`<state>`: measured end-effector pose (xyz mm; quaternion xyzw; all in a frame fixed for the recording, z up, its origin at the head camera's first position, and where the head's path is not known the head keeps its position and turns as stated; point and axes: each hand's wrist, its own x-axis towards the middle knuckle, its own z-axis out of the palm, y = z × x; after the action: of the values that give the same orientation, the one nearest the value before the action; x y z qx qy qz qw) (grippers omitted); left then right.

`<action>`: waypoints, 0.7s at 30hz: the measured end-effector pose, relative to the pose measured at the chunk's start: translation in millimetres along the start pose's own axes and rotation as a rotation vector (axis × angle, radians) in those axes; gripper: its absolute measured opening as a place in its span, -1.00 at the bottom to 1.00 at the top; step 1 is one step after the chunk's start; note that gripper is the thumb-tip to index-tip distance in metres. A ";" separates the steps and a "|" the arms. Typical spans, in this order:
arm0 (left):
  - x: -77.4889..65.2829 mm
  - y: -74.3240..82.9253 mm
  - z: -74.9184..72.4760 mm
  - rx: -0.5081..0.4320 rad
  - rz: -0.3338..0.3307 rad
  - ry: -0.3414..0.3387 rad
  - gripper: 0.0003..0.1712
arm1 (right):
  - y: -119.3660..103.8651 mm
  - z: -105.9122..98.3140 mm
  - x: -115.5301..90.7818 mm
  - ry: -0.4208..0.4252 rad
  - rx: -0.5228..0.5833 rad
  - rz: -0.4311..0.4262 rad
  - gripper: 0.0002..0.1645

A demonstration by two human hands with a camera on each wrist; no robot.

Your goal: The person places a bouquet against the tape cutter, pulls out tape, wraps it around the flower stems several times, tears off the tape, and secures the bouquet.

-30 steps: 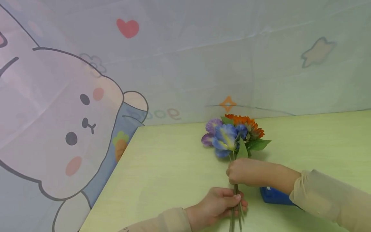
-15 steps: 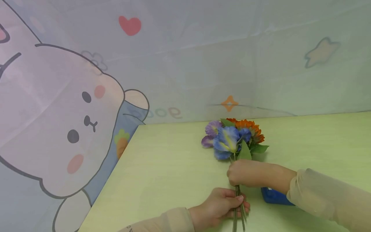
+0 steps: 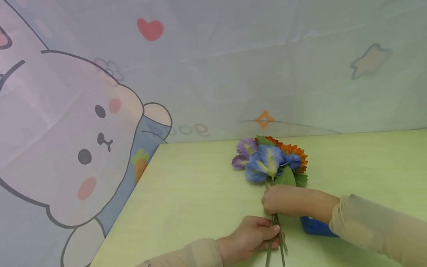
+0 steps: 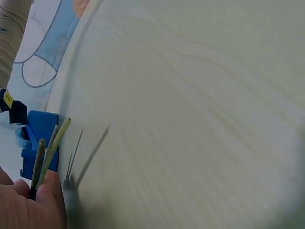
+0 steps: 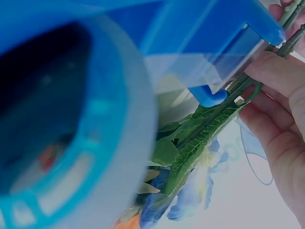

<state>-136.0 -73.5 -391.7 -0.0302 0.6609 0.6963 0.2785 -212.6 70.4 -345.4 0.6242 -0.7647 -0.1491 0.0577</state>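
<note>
A bunch of flowers stands in both hands above the table: a blue-and-yellow bloom (image 3: 268, 159) in front, a purple flower (image 3: 247, 148) at left and orange blooms (image 3: 295, 155) behind at right. My right hand (image 3: 280, 200) grips the stems just under the leaves (image 5: 195, 143). Below it, my left hand (image 3: 251, 235) pinches the stems (image 3: 281, 243) between thumb and fingers. Their cut ends (image 4: 55, 138) stick out past the left hand in the left wrist view. The right hand's fingers hide the upper part of the stems.
A blue tape dispenser (image 3: 318, 227) sits on the pale green table (image 3: 186, 193), partly behind the right forearm; its tape roll (image 5: 119, 119) looms large in the right wrist view. A cloth (image 3: 213, 74) with a printed rabbit hangs behind the table.
The blooms have turned within the hands: the blue flower shifts right and the orange ones sit further right. The stem ends spread differently; both hands stay nearly in place.
</note>
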 end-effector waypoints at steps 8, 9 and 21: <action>0.7 -1.8 -2.0 -0.003 -0.013 0.005 -0.80 | -2.6 0.9 3.2 0.014 -0.015 0.005 -0.72; 0.7 -1.9 -2.0 -0.005 -0.012 0.007 -0.80 | -2.8 0.9 3.1 0.016 -0.016 0.007 -0.72; -2.1 -0.5 -4.1 0.063 0.061 0.018 -0.76 | -4.4 1.8 2.9 0.042 -0.018 0.010 -0.70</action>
<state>-135.3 -78.0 -391.8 -0.0076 0.6857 0.6829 0.2518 -209.5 67.1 -348.7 0.6227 -0.7651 -0.1428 0.0800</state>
